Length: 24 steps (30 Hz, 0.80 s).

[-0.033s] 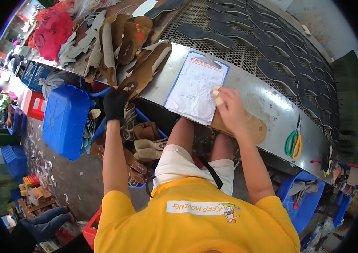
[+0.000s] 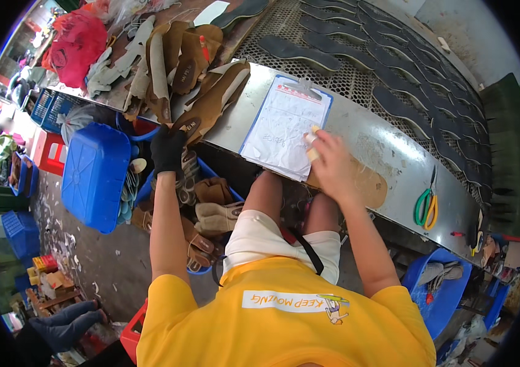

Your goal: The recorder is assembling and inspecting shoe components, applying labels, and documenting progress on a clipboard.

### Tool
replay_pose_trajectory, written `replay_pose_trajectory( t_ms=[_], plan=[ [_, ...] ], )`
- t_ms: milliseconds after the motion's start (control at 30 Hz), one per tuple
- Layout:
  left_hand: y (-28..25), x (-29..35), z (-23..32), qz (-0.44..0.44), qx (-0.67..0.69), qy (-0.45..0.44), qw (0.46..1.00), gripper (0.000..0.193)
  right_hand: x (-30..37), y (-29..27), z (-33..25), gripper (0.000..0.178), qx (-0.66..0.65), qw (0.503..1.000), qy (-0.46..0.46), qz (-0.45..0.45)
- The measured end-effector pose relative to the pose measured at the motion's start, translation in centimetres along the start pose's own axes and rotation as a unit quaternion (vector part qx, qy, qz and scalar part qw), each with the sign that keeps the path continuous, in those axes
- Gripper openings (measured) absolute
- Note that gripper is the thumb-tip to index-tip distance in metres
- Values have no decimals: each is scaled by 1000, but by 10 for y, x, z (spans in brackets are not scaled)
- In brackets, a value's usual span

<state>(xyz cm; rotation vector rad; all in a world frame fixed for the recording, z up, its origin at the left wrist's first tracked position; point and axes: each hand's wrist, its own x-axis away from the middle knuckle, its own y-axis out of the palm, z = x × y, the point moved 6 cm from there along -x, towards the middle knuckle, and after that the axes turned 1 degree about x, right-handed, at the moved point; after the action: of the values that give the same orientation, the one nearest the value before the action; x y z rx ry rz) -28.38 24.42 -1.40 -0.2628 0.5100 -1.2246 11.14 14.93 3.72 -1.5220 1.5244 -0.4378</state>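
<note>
Steel bench (image 2: 364, 116): tan sole (image 2: 372, 185) partly hidden by spread right hand (image 2: 332, 160); whether left hand (image 2: 167, 150) grips insoles (image 2: 214, 109), I cannot tell.

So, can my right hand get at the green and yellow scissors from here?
Likely yes: between your right hand and the scissors, I see only a flat brown piece and bare metal tabletop.

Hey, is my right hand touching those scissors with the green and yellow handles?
Apart. The head view shows your right hand well left of the scissors, with metal tabletop plainly visible between them.
</note>
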Motion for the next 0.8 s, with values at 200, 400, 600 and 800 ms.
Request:
replay_pose_trajectory(
  t_ms=[200,400,600,800],
  plan=[
    [-24,-35,90,61,158,17,985,16,-21,54,-65,41,62,998,-13,26],
    [-14,-61,228,95,-384,373,839,23,-42,68,-51,41,-64,991,21,112],
    [-9,-110,314,-146,-45,410,899,24,-75,-23,-20,38,-169,964,55,196],
    [-16,-150,328,-98,-167,426,884,19,-136,-50,-67,43,-270,955,-15,118]
  ],
)
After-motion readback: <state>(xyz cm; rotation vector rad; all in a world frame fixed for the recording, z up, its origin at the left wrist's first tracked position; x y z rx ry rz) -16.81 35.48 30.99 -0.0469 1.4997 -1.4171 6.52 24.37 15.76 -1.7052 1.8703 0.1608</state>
